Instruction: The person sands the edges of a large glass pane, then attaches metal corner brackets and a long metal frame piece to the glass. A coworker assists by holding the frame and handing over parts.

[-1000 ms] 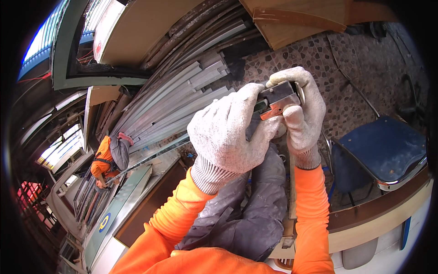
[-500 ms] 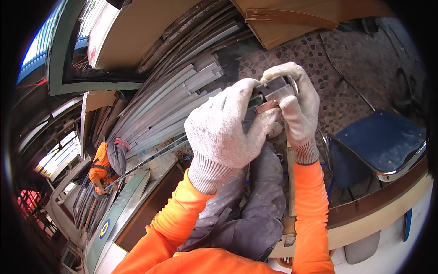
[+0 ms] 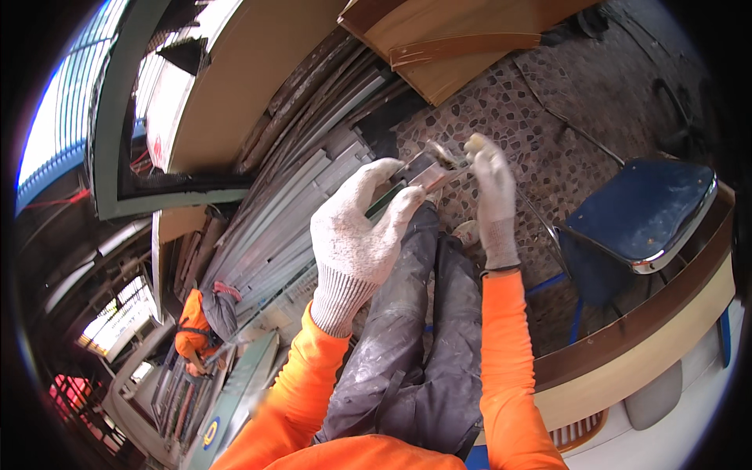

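My left hand (image 3: 356, 227), in a whitish knit glove, pinches a small grey metal fitting (image 3: 425, 175) between thumb and fingertips. The fitting is blocky, with a flat silvery face and a curved bright part at its far end. A dark green strip shows between the thumb and forefinger; I cannot tell whether it belongs to the same piece. Just right of the fitting is my gloved right hand (image 3: 493, 200), apart from it, fingers raised and slightly bent, gripping nothing that I can see. Both hands are above my knees.
Long metal profiles (image 3: 290, 200) lie stacked to the left. A co-worker in orange (image 3: 194, 329) bends over farther left. At right stand a blue chair (image 3: 638, 207) and a curved brown-edged counter (image 3: 627, 345). Brown panels (image 3: 462, 55) lean at the back above the stone-patterned floor (image 3: 501, 102).
My right hand has let go of the fitting and drawn back a little to the right. The left hand keeps its hold, and the view has shifted.
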Demonstrator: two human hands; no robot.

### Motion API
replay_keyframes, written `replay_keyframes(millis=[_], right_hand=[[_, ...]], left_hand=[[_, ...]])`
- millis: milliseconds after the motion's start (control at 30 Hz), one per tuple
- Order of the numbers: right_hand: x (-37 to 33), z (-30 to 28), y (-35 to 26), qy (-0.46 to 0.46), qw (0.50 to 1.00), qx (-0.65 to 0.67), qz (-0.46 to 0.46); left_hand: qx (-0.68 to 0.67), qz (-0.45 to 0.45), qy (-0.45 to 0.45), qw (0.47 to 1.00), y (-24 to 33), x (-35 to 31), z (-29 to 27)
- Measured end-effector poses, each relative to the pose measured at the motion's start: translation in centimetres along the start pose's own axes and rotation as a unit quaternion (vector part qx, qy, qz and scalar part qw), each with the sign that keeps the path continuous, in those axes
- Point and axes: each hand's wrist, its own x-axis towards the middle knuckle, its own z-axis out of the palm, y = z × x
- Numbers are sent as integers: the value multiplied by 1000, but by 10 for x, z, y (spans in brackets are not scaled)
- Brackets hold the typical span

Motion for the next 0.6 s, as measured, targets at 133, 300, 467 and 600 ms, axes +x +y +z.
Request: replay_keyframes(millis=[133, 300, 467, 600], right_hand=[[-25, 12, 18, -15, 999, 39, 16], [-40, 15, 20, 12, 987, -90, -132], [-21, -21, -6, -93, 932, -253, -241], [7, -27, -28, -226, 900, -271, -256]], left_hand=[[38, 14, 2, 999, 6, -1, 1], [126, 105, 62, 985, -7, -7, 15], [159, 135, 96, 973, -14, -16, 23], [172, 117, 95, 974, -7, -18, 28]])
